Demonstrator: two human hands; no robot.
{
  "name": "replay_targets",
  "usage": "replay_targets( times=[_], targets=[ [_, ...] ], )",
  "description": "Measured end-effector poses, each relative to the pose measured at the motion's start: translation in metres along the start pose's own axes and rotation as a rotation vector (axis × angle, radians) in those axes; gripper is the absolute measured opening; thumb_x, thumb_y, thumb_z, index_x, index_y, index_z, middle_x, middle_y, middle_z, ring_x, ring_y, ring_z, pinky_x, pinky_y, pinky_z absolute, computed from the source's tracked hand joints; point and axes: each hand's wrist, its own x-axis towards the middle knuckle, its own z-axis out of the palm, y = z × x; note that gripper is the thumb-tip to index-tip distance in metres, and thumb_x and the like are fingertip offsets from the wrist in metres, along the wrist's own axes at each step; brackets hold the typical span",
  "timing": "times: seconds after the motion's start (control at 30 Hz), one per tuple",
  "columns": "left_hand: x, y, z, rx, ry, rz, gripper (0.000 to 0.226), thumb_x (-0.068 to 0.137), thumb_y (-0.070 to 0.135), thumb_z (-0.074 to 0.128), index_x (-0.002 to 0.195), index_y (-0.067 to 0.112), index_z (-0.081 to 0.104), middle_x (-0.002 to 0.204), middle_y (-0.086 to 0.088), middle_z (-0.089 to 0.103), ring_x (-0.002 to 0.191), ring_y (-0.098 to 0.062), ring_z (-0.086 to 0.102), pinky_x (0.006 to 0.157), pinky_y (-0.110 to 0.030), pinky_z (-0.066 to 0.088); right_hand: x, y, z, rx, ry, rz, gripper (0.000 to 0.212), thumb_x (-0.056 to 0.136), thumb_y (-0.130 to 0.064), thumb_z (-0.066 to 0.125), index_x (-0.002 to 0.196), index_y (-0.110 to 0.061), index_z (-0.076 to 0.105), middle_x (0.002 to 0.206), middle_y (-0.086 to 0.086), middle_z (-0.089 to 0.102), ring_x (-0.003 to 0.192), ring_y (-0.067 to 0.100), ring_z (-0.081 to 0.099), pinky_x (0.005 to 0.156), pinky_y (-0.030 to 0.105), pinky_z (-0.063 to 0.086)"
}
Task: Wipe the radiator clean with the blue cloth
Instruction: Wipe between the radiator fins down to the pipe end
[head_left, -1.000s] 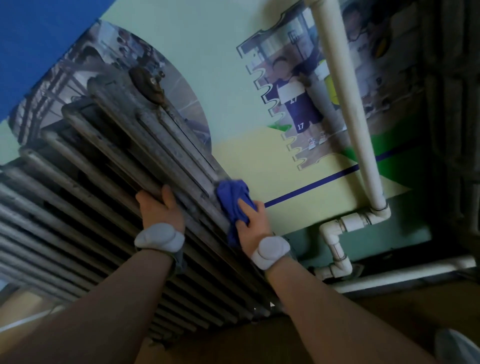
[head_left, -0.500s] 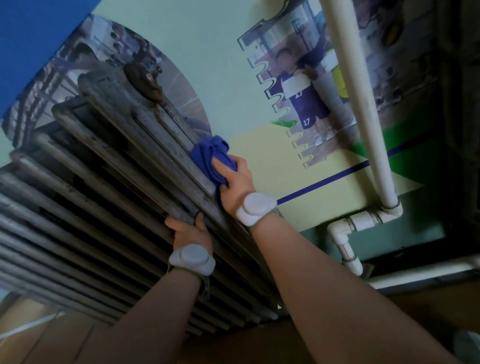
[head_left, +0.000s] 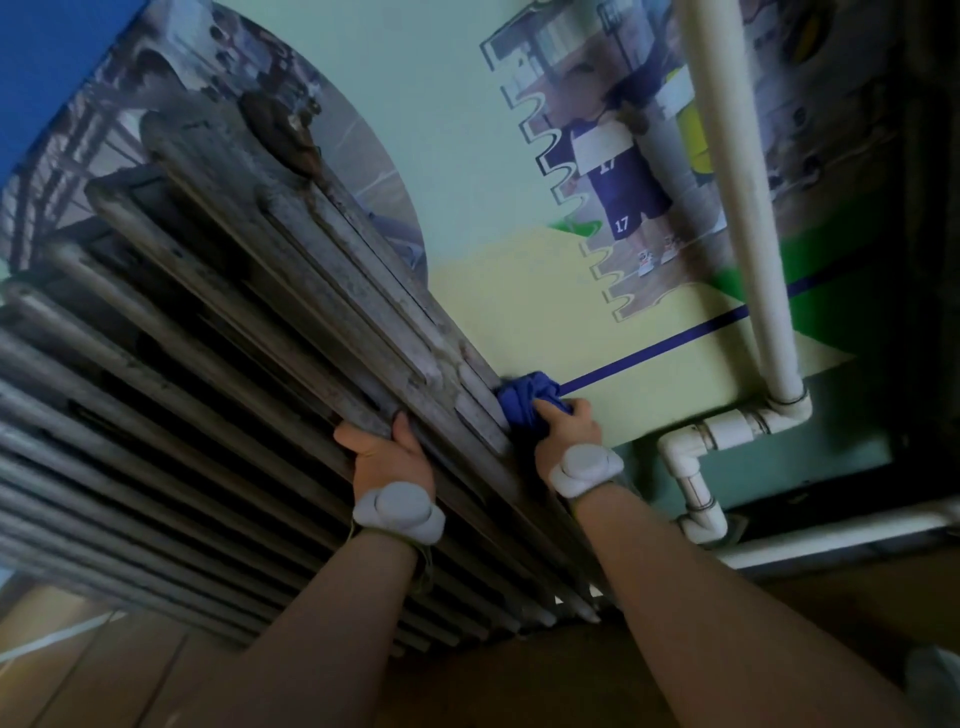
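Observation:
A grimy grey cast-iron radiator (head_left: 234, 364) with long ribs fills the left and middle of the head view, standing against a painted wall. My right hand (head_left: 563, 431) grips a bunched blue cloth (head_left: 524, 402) and presses it against the radiator's rightmost rib, low down near the wall. My left hand (head_left: 387, 449) rests on a rib just left of it, fingers curled over the edge of the rib. Both wrists carry white bands.
A white vertical pipe (head_left: 737, 208) runs down the wall to the right and joins elbow fittings (head_left: 727, 431) and a horizontal pipe (head_left: 841, 535) near the floor. A rusty valve cap (head_left: 283, 132) sits at the radiator's top. Brown floor lies below.
My right hand has slid the blue cloth down the rightmost rib from its upper part to its lower part. My left hand has shifted slightly up the radiator's ribs.

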Motion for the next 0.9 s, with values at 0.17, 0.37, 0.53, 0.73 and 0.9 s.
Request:
replay_targets(
  times=[0.17, 0.37, 0.53, 0.73, 0.9],
  targets=[
    [-0.003, 0.004, 0.003, 0.0, 0.064, -0.028, 0.066, 0.095, 0.039, 0.041, 0.14, -0.005, 0.019, 0.107, -0.028, 0.063, 0.089, -0.042, 0.063, 0.07, -0.04, 0.044, 0.001, -0.07, -0.012, 0.358, 0.24, -0.378, 0.06, 0.078, 0.012, 0.042, 0.13, -0.015, 0.055, 0.134, 0.023, 0.035, 0.118, 0.041, 0.041, 0.105, 0.03, 0.027],
    [-0.001, 0.0, 0.006, 0.042, 0.073, -0.022, 0.067, 0.095, 0.042, 0.038, 0.142, -0.002, 0.017, 0.11, -0.024, 0.063, 0.092, -0.041, 0.063, 0.073, -0.041, 0.046, 0.014, -0.032, 0.011, 0.18, 0.035, -0.196, 0.064, 0.082, 0.008, 0.043, 0.138, -0.023, 0.044, 0.145, 0.014, 0.023, 0.124, 0.037, 0.038, 0.108, 0.028, 0.027],
    [0.001, -0.005, 0.006, 0.043, 0.071, 0.001, 0.068, 0.095, 0.041, 0.037, 0.142, -0.003, 0.014, 0.113, -0.025, 0.061, 0.094, -0.041, 0.062, 0.073, -0.041, 0.046, 0.013, 0.017, 0.017, 0.032, -0.153, 0.045, 0.061, 0.088, 0.001, 0.046, 0.143, -0.024, 0.034, 0.147, 0.01, 0.019, 0.124, 0.034, 0.04, 0.107, 0.027, 0.029],
    [0.0, -0.004, 0.007, 0.038, 0.074, 0.008, 0.067, 0.096, 0.04, 0.038, 0.141, -0.004, 0.016, 0.113, -0.025, 0.061, 0.094, -0.04, 0.062, 0.071, -0.038, 0.043, 0.017, -0.04, -0.017, 0.451, 0.161, -0.105, 0.061, 0.073, -0.019, 0.037, 0.128, 0.002, 0.053, 0.119, 0.028, 0.051, 0.105, 0.027, 0.052, 0.088, 0.016, 0.032],
    [-0.001, -0.004, 0.009, 0.052, 0.104, 0.004, 0.065, 0.096, 0.041, 0.038, 0.139, -0.005, 0.021, 0.111, -0.022, 0.064, 0.092, -0.038, 0.064, 0.063, -0.034, 0.035, -0.013, -0.087, -0.009, 0.489, 0.132, -0.516, 0.05, 0.079, 0.006, 0.043, 0.129, 0.001, 0.051, 0.126, 0.029, 0.039, 0.113, 0.028, 0.043, 0.091, -0.007, 0.015]
  ],
)
